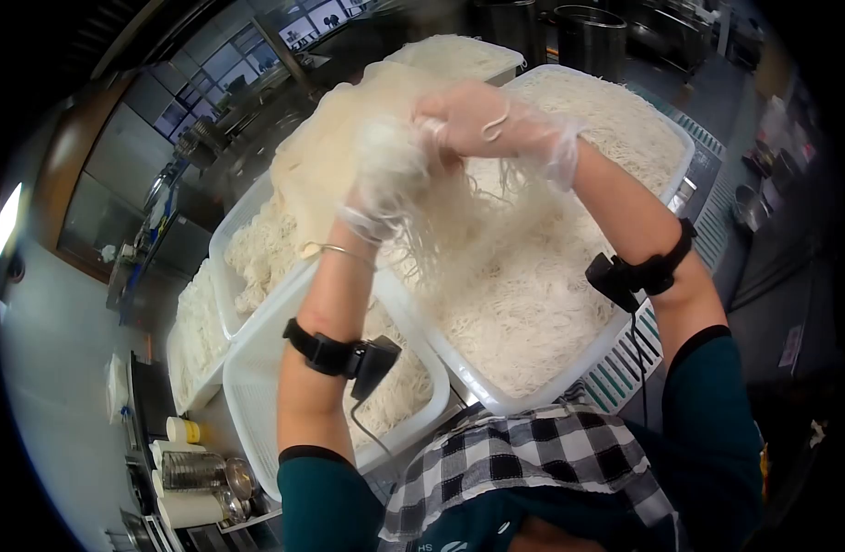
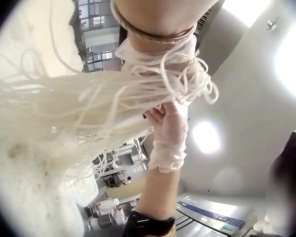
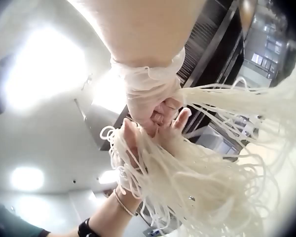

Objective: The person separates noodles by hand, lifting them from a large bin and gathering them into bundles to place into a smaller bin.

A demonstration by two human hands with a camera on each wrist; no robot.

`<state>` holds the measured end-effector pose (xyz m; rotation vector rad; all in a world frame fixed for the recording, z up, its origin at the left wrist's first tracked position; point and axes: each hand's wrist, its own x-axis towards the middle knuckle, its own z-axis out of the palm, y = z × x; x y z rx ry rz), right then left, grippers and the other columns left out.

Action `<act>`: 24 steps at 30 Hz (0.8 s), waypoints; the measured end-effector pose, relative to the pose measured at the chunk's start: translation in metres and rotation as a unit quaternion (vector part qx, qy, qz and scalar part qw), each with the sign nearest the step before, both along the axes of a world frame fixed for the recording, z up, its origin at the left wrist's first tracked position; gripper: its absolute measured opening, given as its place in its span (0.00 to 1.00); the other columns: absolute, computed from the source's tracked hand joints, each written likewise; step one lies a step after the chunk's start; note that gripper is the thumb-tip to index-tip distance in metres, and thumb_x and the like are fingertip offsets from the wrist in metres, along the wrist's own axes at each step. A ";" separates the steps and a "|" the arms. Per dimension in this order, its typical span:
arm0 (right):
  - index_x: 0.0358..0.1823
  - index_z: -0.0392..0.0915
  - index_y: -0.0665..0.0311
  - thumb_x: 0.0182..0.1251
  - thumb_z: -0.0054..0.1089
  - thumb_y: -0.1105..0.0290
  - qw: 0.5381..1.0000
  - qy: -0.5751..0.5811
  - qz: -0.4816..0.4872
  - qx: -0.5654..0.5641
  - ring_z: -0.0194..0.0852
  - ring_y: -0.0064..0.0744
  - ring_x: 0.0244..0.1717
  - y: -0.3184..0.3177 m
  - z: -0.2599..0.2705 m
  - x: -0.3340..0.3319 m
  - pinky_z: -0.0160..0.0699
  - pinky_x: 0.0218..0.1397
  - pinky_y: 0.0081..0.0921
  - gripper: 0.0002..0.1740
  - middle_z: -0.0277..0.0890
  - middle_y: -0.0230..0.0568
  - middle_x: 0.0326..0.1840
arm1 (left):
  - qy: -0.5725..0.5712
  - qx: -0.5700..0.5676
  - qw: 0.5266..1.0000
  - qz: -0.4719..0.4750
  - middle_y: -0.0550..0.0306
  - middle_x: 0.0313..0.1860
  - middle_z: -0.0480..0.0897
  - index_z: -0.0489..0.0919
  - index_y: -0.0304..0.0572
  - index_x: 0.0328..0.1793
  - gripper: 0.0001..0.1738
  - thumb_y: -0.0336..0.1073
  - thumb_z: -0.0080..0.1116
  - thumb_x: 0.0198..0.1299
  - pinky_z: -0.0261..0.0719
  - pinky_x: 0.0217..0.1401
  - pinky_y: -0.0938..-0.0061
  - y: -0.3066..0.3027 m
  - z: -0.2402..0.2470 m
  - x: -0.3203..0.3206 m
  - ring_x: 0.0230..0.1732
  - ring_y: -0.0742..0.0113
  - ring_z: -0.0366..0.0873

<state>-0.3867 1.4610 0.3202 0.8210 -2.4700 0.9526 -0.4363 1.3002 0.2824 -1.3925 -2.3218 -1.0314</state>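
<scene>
Both hands, in clear plastic gloves, meet over a large white tub [image 1: 689,156] of pale rice noodles [image 1: 533,322]. The left hand [image 1: 390,161] holds a thick bundle of long noodles [image 3: 187,182], which drapes over its back and wrist and hangs down. Its thumb and a fingertip show among the strands in the right wrist view; the rest is mostly covered. Right against it, the right hand [image 1: 482,120] has its fingers curled round noodles, with strands [image 3: 222,94] stretching away from it. One loose noodle lies across the back of the right glove.
Beside the large tub stands a smaller white tub [image 1: 266,442] with noodles. More noodle tubs sit behind and to the left, a pale cloth [image 1: 326,138] over one. Tall metal pots [image 1: 590,41] stand at the back; jars and containers [image 1: 192,469] at lower left.
</scene>
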 end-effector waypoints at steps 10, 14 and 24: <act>0.33 0.77 0.65 0.59 0.46 0.54 0.949 -0.198 -0.147 -0.197 0.65 0.23 0.28 0.081 -0.145 -0.024 0.65 0.33 0.22 0.20 0.73 0.34 0.28 | -0.091 -0.193 0.977 -0.016 0.50 0.24 0.78 0.78 0.42 0.34 0.13 0.41 0.58 0.45 0.71 0.30 0.70 -0.037 -0.001 0.028 0.24 0.57 0.73; 0.32 0.76 0.67 0.61 0.43 0.53 0.953 -0.142 -0.214 -0.164 0.68 0.31 0.27 0.107 -0.214 -0.021 0.67 0.34 0.28 0.22 0.75 0.40 0.27 | 0.016 -0.255 0.967 -0.026 0.45 0.23 0.76 0.78 0.44 0.30 0.11 0.42 0.56 0.45 0.70 0.29 0.68 -0.060 0.021 0.029 0.24 0.50 0.71; 0.28 0.75 0.64 0.62 0.43 0.56 0.889 -0.093 -0.396 0.210 0.75 0.47 0.33 0.129 -0.230 -0.007 0.72 0.36 0.36 0.19 0.76 0.50 0.27 | -0.270 0.107 0.956 -0.042 0.52 0.39 0.78 0.76 0.39 0.39 0.10 0.33 0.49 0.52 0.73 0.42 0.74 -0.055 0.099 0.053 0.39 0.59 0.75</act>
